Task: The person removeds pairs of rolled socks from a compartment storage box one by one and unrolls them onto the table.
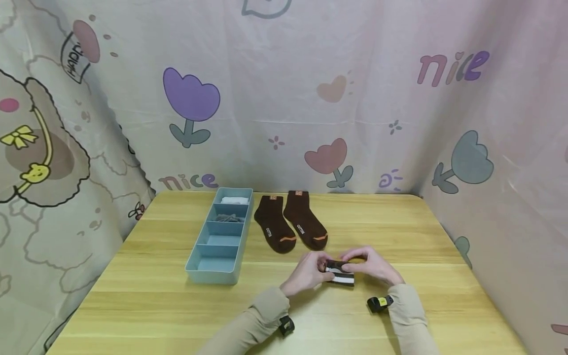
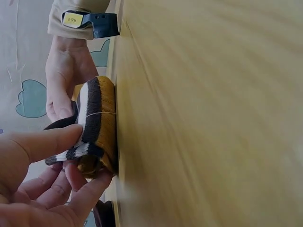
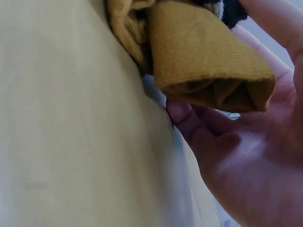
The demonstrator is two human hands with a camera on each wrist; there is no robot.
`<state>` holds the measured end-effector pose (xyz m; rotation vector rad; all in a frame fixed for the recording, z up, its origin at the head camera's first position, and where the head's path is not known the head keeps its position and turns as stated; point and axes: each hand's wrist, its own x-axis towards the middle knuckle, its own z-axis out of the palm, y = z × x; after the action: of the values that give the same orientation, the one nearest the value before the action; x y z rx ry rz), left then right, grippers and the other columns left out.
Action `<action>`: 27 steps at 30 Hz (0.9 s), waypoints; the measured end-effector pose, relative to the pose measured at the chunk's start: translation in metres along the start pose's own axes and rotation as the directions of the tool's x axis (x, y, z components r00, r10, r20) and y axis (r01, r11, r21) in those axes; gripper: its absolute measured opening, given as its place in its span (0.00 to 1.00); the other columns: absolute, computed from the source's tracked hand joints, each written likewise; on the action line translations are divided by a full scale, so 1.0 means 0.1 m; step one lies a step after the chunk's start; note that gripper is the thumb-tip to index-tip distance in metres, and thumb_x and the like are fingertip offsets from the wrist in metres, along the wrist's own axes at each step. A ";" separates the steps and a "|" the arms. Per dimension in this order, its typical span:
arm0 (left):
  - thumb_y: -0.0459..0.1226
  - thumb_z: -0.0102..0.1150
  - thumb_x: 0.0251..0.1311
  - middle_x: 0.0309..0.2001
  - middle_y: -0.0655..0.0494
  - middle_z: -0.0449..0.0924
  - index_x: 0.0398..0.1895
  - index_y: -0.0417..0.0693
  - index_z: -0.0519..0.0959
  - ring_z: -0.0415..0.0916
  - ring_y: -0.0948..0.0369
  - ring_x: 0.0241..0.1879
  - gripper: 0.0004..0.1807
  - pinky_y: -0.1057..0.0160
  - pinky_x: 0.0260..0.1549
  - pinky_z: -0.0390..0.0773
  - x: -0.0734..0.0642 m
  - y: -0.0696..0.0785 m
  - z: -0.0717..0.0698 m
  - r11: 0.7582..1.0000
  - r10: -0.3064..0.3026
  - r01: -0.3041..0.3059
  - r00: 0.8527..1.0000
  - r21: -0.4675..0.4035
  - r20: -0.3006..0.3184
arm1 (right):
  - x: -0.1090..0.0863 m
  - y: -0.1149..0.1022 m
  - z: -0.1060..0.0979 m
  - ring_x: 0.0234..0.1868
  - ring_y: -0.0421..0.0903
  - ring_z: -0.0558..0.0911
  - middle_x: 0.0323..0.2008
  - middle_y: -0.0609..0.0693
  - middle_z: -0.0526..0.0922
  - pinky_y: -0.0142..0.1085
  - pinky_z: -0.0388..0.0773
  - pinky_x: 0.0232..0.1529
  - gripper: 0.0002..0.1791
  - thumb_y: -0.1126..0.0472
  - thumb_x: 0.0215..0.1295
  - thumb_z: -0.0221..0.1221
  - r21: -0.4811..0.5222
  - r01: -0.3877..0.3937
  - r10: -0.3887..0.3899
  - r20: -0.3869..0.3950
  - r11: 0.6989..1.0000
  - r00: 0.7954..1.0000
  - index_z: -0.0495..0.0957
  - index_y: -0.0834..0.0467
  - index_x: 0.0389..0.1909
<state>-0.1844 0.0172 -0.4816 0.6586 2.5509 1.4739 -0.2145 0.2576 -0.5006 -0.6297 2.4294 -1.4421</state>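
Angling inward from opposite sides, both hands grip a rolled striped sock between them.

The knit bundle is partly hidden by both hands and cropped atop the right wrist view, where the bench is blurred. The grey item in the tray cannot be identified.

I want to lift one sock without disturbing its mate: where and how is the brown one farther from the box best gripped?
I'd pinch its toe from the right. The sock lies flat, toe toward the person, and its left edge runs close beside the other brown sock, leaving the right edge freer.
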 end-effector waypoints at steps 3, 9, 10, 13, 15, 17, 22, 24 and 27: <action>0.29 0.72 0.50 0.28 0.51 0.84 0.40 0.38 0.85 0.71 0.71 0.23 0.12 0.74 0.25 0.73 0.04 -0.01 0.02 1.000 -0.021 0.021 1.000 -0.022 0.013 | -0.03 0.03 -0.02 0.54 0.32 0.80 0.56 0.61 0.85 0.32 0.72 0.60 0.12 0.58 0.66 0.65 -0.010 0.013 -0.013 -0.012 1.000 1.000 0.87 0.59 0.46; 0.28 0.69 0.54 0.27 0.48 0.86 0.36 0.38 0.85 0.71 0.68 0.15 0.07 0.72 0.16 0.72 0.10 -0.04 0.04 0.993 -0.074 0.077 0.996 -0.085 0.041 | -0.07 0.10 -0.09 0.59 0.29 0.78 0.62 0.66 0.79 0.24 0.69 0.62 0.20 0.57 0.80 0.47 0.165 0.044 -0.054 0.053 0.985 0.997 0.81 0.66 0.56; 0.28 0.69 0.54 0.27 0.48 0.86 0.36 0.38 0.85 0.70 0.68 0.14 0.06 0.72 0.15 0.71 0.10 -0.04 0.04 0.993 -0.075 0.078 0.996 -0.091 0.042 | -0.08 0.11 -0.10 0.60 0.30 0.78 0.63 0.68 0.76 0.23 0.69 0.62 0.22 0.57 0.80 0.44 0.224 0.046 -0.062 0.066 0.974 0.996 0.79 0.69 0.57; 0.29 0.69 0.54 0.26 0.48 0.85 0.35 0.38 0.86 0.70 0.69 0.16 0.05 0.73 0.17 0.69 0.12 -0.04 0.04 0.993 -0.074 0.078 0.996 -0.092 0.046 | -0.12 0.14 -0.14 0.63 0.33 0.78 0.66 0.71 0.71 0.23 0.69 0.63 0.22 0.64 0.78 0.42 0.366 0.057 -0.101 0.101 0.929 0.990 0.74 0.75 0.59; 0.29 0.69 0.54 0.26 0.48 0.85 0.34 0.38 0.85 0.70 0.69 0.18 0.04 0.73 0.19 0.69 0.12 -0.05 0.05 0.992 -0.068 0.072 0.997 -0.101 0.048 | -0.15 0.16 -0.16 0.64 0.33 0.77 0.66 0.71 0.71 0.23 0.68 0.64 0.21 0.68 0.73 0.46 0.367 0.076 -0.124 0.109 0.927 0.986 0.73 0.76 0.60; 0.29 0.69 0.54 0.28 0.47 0.86 0.34 0.37 0.85 0.72 0.68 0.21 0.04 0.73 0.21 0.70 0.13 -0.06 0.05 0.991 -0.068 0.073 0.996 -0.108 0.053 | -0.16 0.18 -0.17 0.64 0.32 0.76 0.66 0.68 0.73 0.24 0.66 0.64 0.20 0.70 0.69 0.51 0.323 0.087 -0.127 0.106 0.942 0.986 0.75 0.73 0.59; 0.28 0.69 0.54 0.34 0.43 0.87 0.36 0.35 0.83 0.77 0.67 0.27 0.07 0.72 0.29 0.76 0.15 -0.11 0.04 0.985 -0.055 0.065 0.996 -0.158 0.070 | -0.17 0.20 -0.17 0.62 0.28 0.75 0.66 0.63 0.76 0.24 0.63 0.63 0.22 0.66 0.62 0.64 0.181 0.053 -0.066 0.068 0.982 0.996 0.80 0.63 0.58; 0.28 0.69 0.54 0.35 0.42 0.88 0.36 0.35 0.83 0.77 0.69 0.29 0.07 0.72 0.33 0.76 0.16 -0.12 0.02 0.983 -0.046 0.061 0.995 -0.175 0.087 | -0.16 0.21 -0.15 0.62 0.28 0.76 0.65 0.62 0.77 0.24 0.63 0.64 0.22 0.65 0.60 0.66 0.146 0.045 -0.053 0.049 0.988 0.997 0.82 0.61 0.57; 0.26 0.69 0.52 0.36 0.39 0.88 0.36 0.34 0.84 0.76 0.70 0.28 0.08 0.73 0.34 0.75 0.15 -0.14 -0.02 0.979 -0.009 0.037 0.990 -0.199 0.141 | -0.16 0.21 -0.13 0.61 0.28 0.76 0.63 0.62 0.79 0.24 0.64 0.64 0.19 0.65 0.61 0.66 0.102 0.068 -0.070 0.016 0.992 0.997 0.83 0.60 0.54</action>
<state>-0.2029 0.0166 -0.4907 0.6729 2.2615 1.5910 -0.2110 0.2837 -0.5134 -0.7079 2.3239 -1.5671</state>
